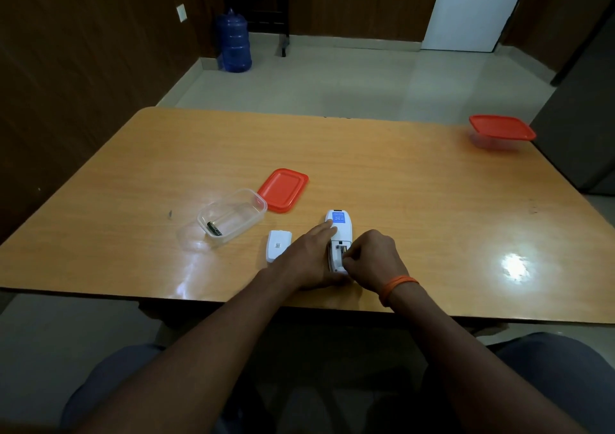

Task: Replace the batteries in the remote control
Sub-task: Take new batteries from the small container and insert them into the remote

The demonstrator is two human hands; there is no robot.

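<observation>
A white remote control [339, 230] lies face down near the table's front edge, its blue label up and its battery compartment [338, 254] uncovered. My left hand [307, 254] lies along the remote's left side and holds it down, index finger stretched to the label. My right hand [369, 257] has its fingertips pinched at the compartment's right edge; whether they hold a battery is hidden. The white battery cover [278, 244] lies just left of my left hand. A clear plastic box [233, 215] farther left holds one dark battery [214, 229].
The box's red lid [283, 189] lies flat behind the remote. A second clear container with a red lid [501, 130] stands at the far right corner of the wooden table [416, 184]. A blue water jug [234, 42] stands on the floor beyond.
</observation>
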